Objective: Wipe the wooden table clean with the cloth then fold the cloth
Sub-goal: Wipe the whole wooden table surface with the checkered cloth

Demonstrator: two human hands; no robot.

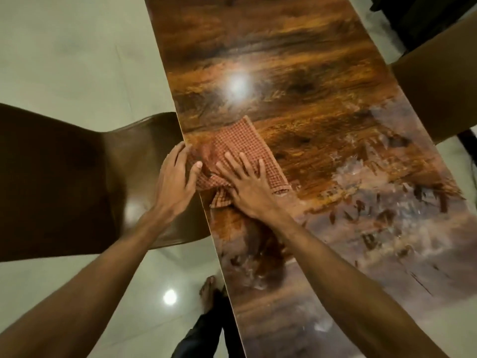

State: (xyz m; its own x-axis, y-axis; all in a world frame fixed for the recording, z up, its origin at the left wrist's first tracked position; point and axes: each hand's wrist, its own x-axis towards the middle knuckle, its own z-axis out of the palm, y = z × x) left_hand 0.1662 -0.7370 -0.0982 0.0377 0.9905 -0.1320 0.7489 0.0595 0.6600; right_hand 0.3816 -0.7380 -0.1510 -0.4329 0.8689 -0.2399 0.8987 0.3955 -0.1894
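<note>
A reddish-brown checked cloth [240, 143] lies bunched at the left edge of the glossy wooden table [296, 73]. My right hand [245, 184] presses flat on the cloth's near part, fingers spread. My left hand [175, 177] is at the table's left edge, its thumb and fingertips touching the cloth's left side. Pale smeared streaks [382, 197] cover the near right part of the tabletop.
A dark brown chair [77, 182] stands tight against the table's left edge, under my left hand. Another brown chair [436, 94] stands at the right edge. The floor [77, 60] is pale and shiny. My bare foot [207, 288] shows beside the table's near left edge.
</note>
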